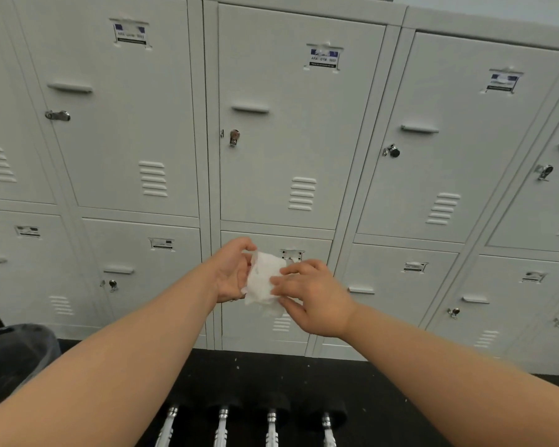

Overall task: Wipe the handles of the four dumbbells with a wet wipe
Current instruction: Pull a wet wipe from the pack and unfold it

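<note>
White wet wipe (264, 280): held up in the air between both hands, in front of the lockers, partly unfolded and crumpled at the bottom.
Left hand (231, 272): fingers curled round the left edge of the wipe, gripping it.
Right hand (310, 295): fingertips pinch the right side of the wipe, thumb underneath.
Dumbbells: four lie side by side on the floor below the hands, with shiny metal handles (221, 429) and black ends (273, 403). Nothing is touching them.
Floor (384, 411): black with little white specks.
Lockers (291, 140): pale grey doors with labels, vents and locks, filling the wall behind.
Bin (17, 353): dark, at the left edge, beside the lockers.
</note>
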